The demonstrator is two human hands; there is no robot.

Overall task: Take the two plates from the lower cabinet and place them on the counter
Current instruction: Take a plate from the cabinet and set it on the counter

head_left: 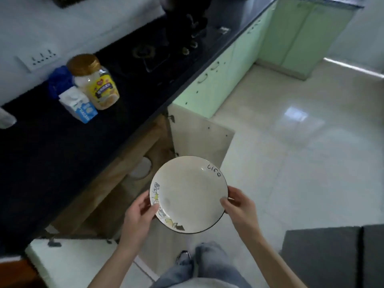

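Left hand [138, 214] and right hand [239, 207] in a pinch on opposite rims of a plate [188, 193] with black "Life" lettering.

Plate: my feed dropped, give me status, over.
Left grip, right grip: both on plate rim, opposite sides. Plate in air before open cabinet, not yet on counter. Nothing between plate and counter edge.

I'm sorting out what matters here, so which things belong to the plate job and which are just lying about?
Job: plate, gripped at its rim by left hand and right hand; pale round thing in the open lower cabinet, perhaps the second plate; black counter.
Lying about: gold-lidded jar, carton, blue bag, hob.
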